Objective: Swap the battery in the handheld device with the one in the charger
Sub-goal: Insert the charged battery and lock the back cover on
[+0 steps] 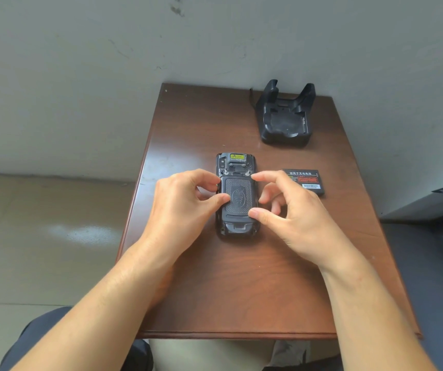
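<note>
- The handheld device (pixel 237 195) lies face down in the middle of the brown desk (pixel 241 290), its textured back cover in place.
- The left hand (pixel 180 207) is at the device's left edge; its fingers (pixel 221 198) are loosely curled, the thumb tip resting on the cover and the forefinger near the upper left latch.
- The right hand (pixel 292 212) is at the right edge, fingers spread apart, the forefinger at the upper right latch and the thumb touching the cover's lower right side.
- A loose battery (pixel 304 182) lies flat on the desk just right of the device.
- The black charger (pixel 286 116) stands at the far right of the desk, its cradle holding nothing.
</note>
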`<state>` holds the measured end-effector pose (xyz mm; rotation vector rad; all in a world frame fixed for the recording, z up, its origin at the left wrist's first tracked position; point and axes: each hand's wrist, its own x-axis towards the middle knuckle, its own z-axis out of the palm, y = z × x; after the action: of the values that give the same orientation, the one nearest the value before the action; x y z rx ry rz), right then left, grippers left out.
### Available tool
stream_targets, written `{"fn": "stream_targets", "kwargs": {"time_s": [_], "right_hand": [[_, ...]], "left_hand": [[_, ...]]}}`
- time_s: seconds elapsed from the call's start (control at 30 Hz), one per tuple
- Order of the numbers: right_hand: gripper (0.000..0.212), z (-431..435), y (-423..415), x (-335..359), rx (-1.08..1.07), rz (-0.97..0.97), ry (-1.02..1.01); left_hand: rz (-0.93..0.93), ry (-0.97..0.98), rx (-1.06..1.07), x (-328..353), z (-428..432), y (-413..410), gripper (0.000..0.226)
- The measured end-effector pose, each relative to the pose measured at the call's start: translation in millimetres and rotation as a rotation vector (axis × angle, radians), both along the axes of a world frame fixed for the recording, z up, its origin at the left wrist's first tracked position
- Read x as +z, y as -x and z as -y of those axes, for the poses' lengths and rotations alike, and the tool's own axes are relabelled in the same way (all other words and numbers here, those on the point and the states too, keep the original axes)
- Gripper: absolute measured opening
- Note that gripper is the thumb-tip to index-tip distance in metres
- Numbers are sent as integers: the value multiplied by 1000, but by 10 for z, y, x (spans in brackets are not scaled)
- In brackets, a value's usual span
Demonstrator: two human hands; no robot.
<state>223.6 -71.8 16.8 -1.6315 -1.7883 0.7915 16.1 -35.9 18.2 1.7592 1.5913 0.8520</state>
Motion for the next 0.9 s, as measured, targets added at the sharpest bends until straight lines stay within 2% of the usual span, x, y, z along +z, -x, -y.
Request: {"fn": "stream_targets", "kwargs": {"time_s": [0.13,0.57,0.77,0.9], "right_hand": [[60,-5,1,16,3,0,11],[62,-24,-28,12,0,-1,67],[68,-77,-58,1,-27,16,38],[49,-137,-13,-7,-96,-7,-43]], "left_hand": [[14,15,-12,-16,-4,6,19],[-21,-15,-81,-22,-28,34,26],[-13,26,-131,-38,-116,95,37],[-33,14,-167,-56,-175,116,38]]}}
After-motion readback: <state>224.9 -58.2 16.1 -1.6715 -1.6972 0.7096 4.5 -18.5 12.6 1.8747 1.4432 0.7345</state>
